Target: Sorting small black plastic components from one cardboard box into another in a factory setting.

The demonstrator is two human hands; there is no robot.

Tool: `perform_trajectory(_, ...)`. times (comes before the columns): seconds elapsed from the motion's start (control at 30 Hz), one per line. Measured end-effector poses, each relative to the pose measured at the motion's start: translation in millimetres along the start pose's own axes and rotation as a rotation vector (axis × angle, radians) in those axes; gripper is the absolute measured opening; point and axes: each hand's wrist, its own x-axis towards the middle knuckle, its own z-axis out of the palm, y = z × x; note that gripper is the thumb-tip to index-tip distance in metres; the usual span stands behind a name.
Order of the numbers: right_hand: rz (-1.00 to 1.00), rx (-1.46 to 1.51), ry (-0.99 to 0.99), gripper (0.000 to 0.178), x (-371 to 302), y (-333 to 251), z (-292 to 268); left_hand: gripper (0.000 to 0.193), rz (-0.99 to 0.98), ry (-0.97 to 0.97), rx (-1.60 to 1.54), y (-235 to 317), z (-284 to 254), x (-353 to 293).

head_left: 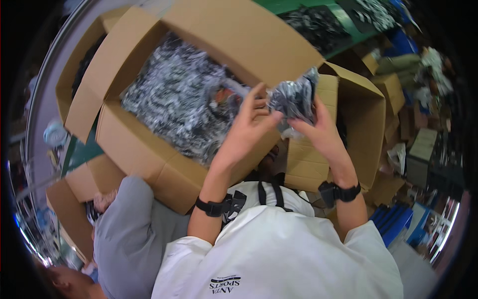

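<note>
In front of me, my right hand (321, 129) grips a see-through plastic bag (293, 99) with dark items inside, its thumb across the near side and fingers behind. My left hand (251, 119) is beside the bag's left edge with its fingers apart; the thumb tip comes up against or very close to the plastic. Just left of my hands is a large open cardboard box (134, 149), filled with many shiny plastic-wrapped dark pieces (174, 94). What exactly the bag contains is too blurred to tell.
Another open cardboard box (366, 119) stands at my right, its flap (313, 159) below my hands. A co-worker in a grey sleeve (124, 214) reaches into a box at lower left. Behind, a green table (356, 37) bears dark items. Blue crates (391, 222) sit at right.
</note>
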Motion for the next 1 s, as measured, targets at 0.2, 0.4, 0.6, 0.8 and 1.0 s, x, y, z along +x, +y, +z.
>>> perform_trajectory(0.2,0.085,-0.283,0.533,0.047,-94.5,-11.0,-76.4,0.043,-0.022,-0.384,-0.218,-44.2,149.8,48.0)
perform_trajectory(0.4,0.055,0.092,0.870,0.043,-188.9,74.8,-167.4,0.041,-0.236,-0.488,-0.231,-143.6,250.9,50.8)
perform_trajectory(0.6,0.186,-0.158,1.142,0.037,-227.0,131.1,-220.8,0.038,-0.516,-0.255,-0.366,-205.7,298.3,60.2)
perform_trajectory(0.8,0.191,0.114,1.126,0.031,-233.3,162.3,-251.0,0.037,-0.731,-0.176,-0.389,-246.9,312.9,75.0)
perform_trajectory(1.0,0.306,0.034,1.113,0.024,-240.0,186.9,-253.9,0.043,-0.736,-0.301,-0.265,-264.4,310.1,72.8)
